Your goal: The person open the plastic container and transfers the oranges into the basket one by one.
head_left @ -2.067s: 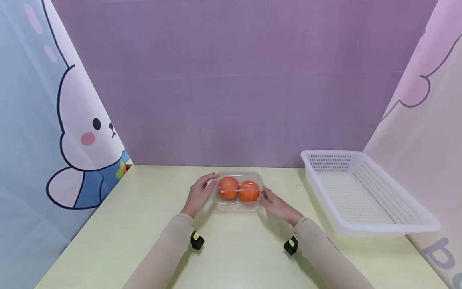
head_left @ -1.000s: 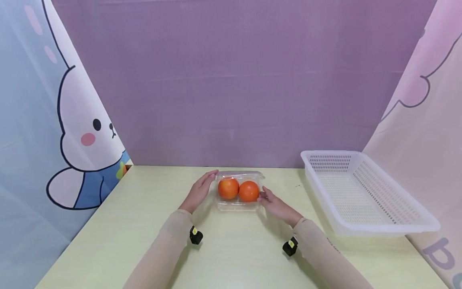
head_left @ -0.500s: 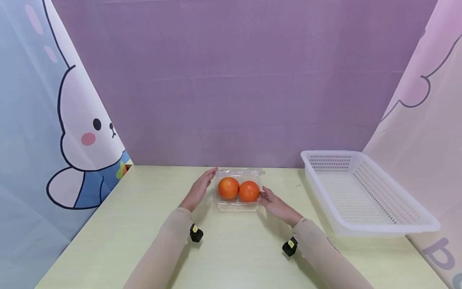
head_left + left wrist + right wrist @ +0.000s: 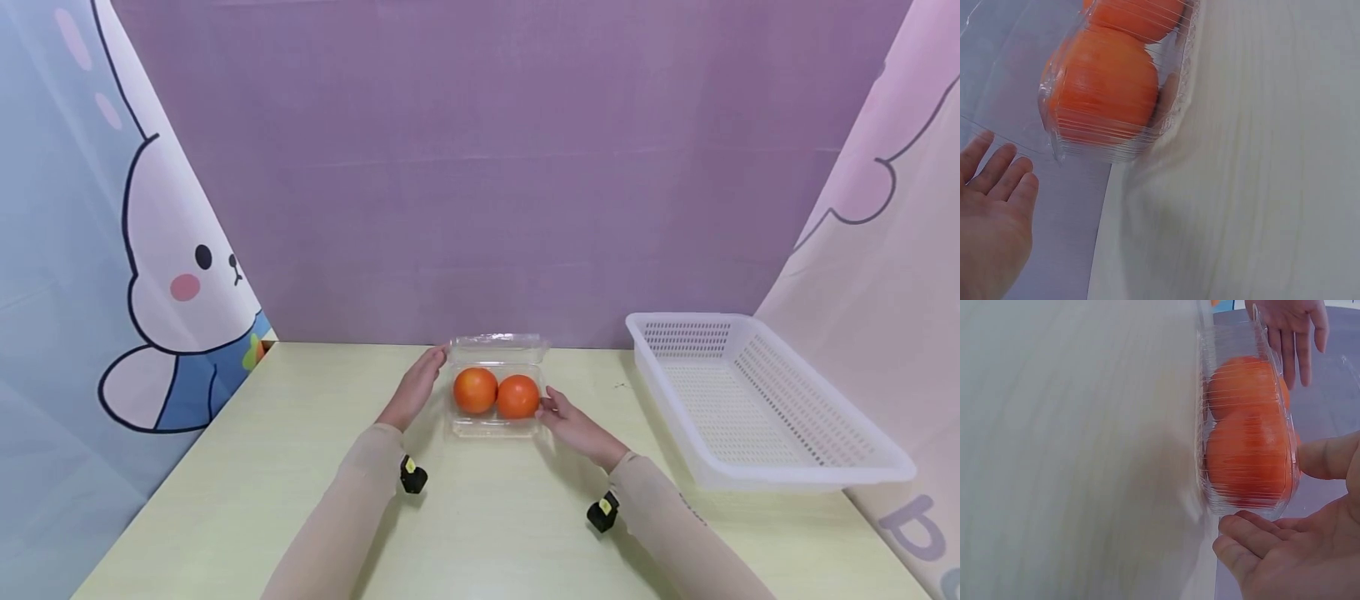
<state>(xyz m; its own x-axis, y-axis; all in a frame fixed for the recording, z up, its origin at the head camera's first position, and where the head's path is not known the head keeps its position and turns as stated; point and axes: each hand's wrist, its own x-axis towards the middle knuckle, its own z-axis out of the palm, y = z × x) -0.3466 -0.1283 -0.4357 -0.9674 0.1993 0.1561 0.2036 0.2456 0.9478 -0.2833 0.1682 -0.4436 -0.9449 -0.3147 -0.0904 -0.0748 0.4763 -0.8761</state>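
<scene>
A clear plastic clamshell box (image 4: 491, 428) sits mid-table with its lid (image 4: 498, 348) raised at the back. Inside lie two round orange-red fruits, one on the left (image 4: 475, 390) and one on the right (image 4: 517, 397). My left hand (image 4: 415, 387) is at the lid's left edge, its fingers straight; in the left wrist view the fingertips (image 4: 1005, 152) overlap the lid. My right hand (image 4: 579, 427) holds the box's right end. In the right wrist view its thumb (image 4: 1325, 457) is at the rim and the other fingers lie against the end wall.
A white perforated plastic basket (image 4: 780, 477) stands on the table at the right. Behind the pale wooden table (image 4: 480, 533) hangs a purple cloth (image 4: 480, 183). Printed cloths with cartoon figures close off both sides.
The lid has swung up and back from over the fruits. My left hand has moved slightly towards the back along with it, its fingers straightening. The right hand and the box have stayed in place.
</scene>
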